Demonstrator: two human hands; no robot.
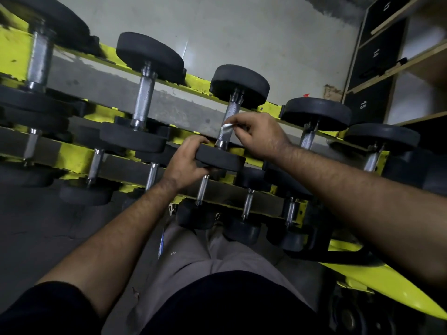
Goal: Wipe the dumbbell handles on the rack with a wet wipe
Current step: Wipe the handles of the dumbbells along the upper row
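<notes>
Wet wipe (227,126) in right-hand (260,136) grip

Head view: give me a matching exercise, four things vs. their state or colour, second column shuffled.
Things:
1. left hand
2. right hand
3. rack rail
4. dumbbell handle

States:
A. yellow, chipped paint
B. pinches the white wipe
C. knurled metal, under the wipe
D. grips the near black dumbbell head

Pairs: 1-D, 2-B, 3-A, 4-C
</notes>
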